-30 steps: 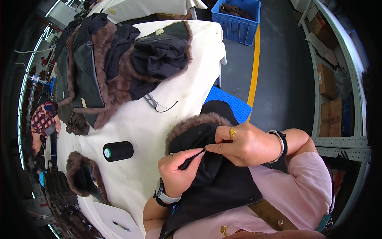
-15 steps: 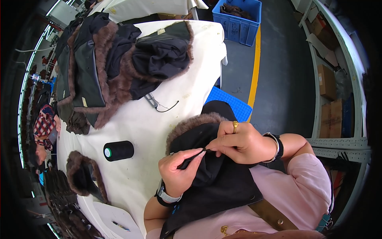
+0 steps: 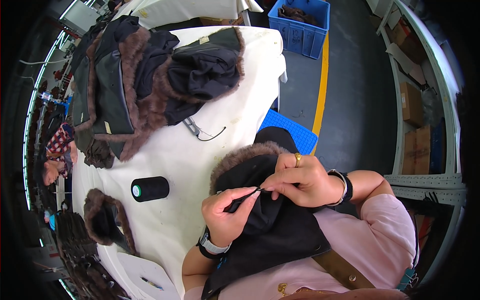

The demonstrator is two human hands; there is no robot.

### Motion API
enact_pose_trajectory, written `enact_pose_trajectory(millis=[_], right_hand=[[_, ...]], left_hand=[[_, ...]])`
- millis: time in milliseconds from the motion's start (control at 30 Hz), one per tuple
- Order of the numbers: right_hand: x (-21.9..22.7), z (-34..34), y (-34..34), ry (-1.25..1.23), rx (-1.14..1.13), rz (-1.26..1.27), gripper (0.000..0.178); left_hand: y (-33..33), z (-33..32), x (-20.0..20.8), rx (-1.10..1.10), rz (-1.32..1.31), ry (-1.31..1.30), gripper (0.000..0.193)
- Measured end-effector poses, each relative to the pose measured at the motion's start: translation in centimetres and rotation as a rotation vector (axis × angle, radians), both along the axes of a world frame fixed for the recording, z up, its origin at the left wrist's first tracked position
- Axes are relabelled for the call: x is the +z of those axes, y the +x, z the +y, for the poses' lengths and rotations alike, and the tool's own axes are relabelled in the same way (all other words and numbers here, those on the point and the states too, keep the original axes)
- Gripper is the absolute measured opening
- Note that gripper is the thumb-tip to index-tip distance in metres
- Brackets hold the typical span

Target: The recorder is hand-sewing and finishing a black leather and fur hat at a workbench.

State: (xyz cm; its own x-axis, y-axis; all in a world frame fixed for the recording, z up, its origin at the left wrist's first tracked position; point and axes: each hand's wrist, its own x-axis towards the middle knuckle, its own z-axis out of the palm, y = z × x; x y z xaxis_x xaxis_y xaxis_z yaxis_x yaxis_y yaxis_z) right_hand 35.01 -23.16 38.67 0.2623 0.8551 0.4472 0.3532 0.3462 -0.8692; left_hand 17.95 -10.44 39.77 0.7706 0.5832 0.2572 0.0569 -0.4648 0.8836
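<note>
A black garment with a brown fur trim [image 3: 260,220] lies over my lap and the near edge of the white table [image 3: 200,165]. My left hand [image 3: 227,212] pinches a thin dark tool [image 3: 245,196] whose tip meets the fabric. My right hand [image 3: 300,180], with a gold ring and a dark wristband, grips a fold of the black fabric right at that tip. The two hands touch at the fingertips above the garment.
A black thread spool [image 3: 149,188] lies left of my hands. A pile of black, fur-trimmed garments [image 3: 150,85] covers the far table; small snips [image 3: 192,127] lie before it. Another fur-trimmed piece [image 3: 105,220] sits lower left. Blue crates [image 3: 300,25] stand on the floor. A person [image 3: 55,155] is at far left.
My right hand has shifted slightly left along the fabric fold toward the tool tip. The left hand stays in nearly the same place.
</note>
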Motion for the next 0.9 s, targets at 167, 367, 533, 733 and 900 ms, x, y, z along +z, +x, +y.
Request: enact_pose_trajectory(millis=[167,367,533,733,900], right_hand=[[-0.86,0.05,0.12,0.001,0.053,0.093,0.017],[-0.74,0.07,-0.09,-0.004,0.066,0.153,0.015],[-0.73,0.18,-0.12,-0.027,0.055,0.156,0.013],[-0.4,0.44,-0.39,-0.104,0.07,0.213,0.007],[-0.53,0.68,-0.41,-0.128,0.086,0.339,0.003]], left_hand=[[-0.09,0.0,-0.27,-0.007,-0.019,-0.033,0.015],[-0.24,-0.11,-0.47,-0.015,-0.038,-0.016,0.016],[-0.19,-0.06,-0.26,-0.029,0.0,-0.028,0.016],[-0.06,-0.11,0.07,-0.013,0.024,-0.075,0.01],[-0.25,0.08,-0.07,-0.013,0.026,-0.063,0.01]])
